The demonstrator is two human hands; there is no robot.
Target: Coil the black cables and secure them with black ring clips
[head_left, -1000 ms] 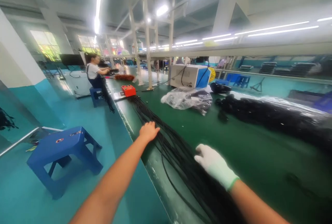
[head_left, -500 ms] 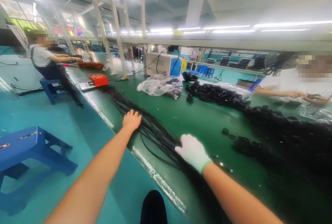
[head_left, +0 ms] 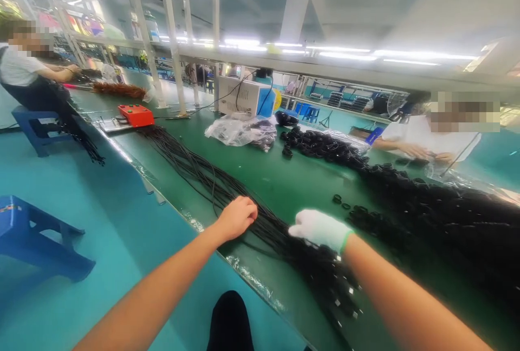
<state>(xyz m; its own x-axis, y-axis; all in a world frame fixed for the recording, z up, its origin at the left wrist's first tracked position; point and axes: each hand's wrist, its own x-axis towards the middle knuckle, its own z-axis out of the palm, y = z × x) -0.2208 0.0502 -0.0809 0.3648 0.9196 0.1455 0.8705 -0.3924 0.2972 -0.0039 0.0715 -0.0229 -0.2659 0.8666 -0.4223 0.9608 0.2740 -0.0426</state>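
A long bundle of thin black cables lies along the green table, with small silvery connectors at its near end. My bare left hand rests on the middle of the bundle, fingers curled down around some of the cables. Farther right, my right hand, in a white glove with a green cuff, is closed on the bundle just above the connector ends. Its fingertips are partly hidden.
A red box with buttons stands at the bundle's far end. Plastic bags lie before a white and blue machine. Black coiled parts are heaped on the right. Two people work nearby. A blue stool is at left.
My left hand has slid along the bundle toward my right hand. The right hand has shifted slightly, and the connector ends now show below it. The view has turned a little right.
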